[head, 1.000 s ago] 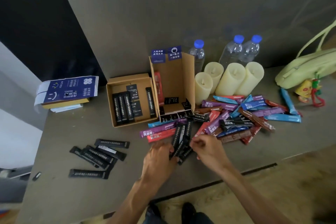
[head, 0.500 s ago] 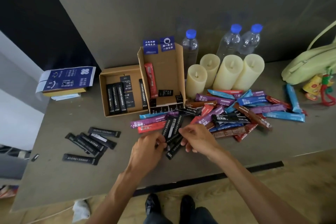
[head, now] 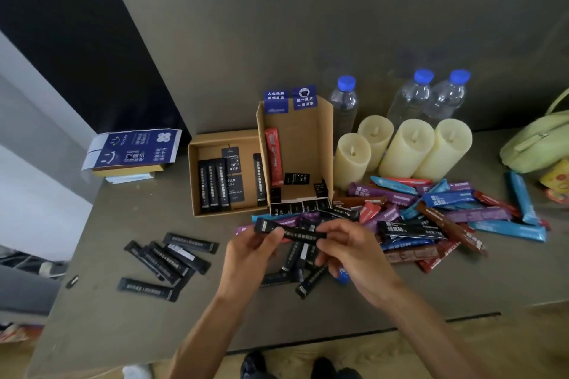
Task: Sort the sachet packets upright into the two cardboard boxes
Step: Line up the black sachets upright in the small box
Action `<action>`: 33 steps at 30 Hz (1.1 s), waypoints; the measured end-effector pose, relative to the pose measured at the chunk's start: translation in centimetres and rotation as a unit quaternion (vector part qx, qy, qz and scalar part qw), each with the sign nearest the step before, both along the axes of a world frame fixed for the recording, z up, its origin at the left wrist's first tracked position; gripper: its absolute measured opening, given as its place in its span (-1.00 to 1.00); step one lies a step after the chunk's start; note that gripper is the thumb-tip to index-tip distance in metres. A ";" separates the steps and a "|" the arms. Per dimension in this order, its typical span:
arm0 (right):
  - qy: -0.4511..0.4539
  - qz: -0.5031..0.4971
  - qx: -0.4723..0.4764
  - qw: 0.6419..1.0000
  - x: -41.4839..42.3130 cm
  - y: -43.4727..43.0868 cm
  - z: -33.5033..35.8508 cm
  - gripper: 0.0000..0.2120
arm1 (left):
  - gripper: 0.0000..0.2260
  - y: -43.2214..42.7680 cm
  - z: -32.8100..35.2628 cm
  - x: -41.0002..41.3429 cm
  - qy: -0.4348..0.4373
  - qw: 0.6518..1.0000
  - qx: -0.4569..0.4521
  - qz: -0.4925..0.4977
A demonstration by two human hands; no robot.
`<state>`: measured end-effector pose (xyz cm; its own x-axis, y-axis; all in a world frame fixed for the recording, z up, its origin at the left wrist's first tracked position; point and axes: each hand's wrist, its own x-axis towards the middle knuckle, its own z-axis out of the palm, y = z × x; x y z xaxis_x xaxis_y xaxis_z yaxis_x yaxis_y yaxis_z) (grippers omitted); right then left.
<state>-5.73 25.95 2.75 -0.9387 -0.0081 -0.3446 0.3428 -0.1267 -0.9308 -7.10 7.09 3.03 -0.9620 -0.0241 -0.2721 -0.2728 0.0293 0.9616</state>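
Gripping a sachet (head: 292,232) endwise with left hand (head: 249,252) and right hand (head: 348,252); next it likely goes upright into the box (head: 193,178) ahead.

The green bag (head: 535,144) and yellow charm (head: 558,177) are cut off by the right edge. The water bottles' (head: 411,98) lower parts are hidden behind the candles (head: 406,148). The black sachet (head: 292,231) pinched between left grip (head: 249,252) and right grip (head: 354,252) is partly covered by fingers (head: 334,228), its print too blurred to be read. Shoes (head: 255,366) are cropped at the bottom.
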 end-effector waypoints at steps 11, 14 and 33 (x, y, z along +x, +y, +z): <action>0.007 -0.040 0.027 0.999 -3.8 -6.1 1.5 -0.95 | -0.91 -6.2 0.2 -3.6 -0.019 0.995 -0.047 -0.087; 0.043 -0.020 0.067 0.997 -5.3 -7.4 2.4 -0.96 | -0.89 -8.0 0.3 -4.3 0.022 0.967 -0.179 -0.182; 0.094 -0.024 0.344 0.934 -9.4 -9.3 0.6 -0.83 | -0.91 -5.5 -2.5 -15.8 0.010 0.918 -0.376 -0.122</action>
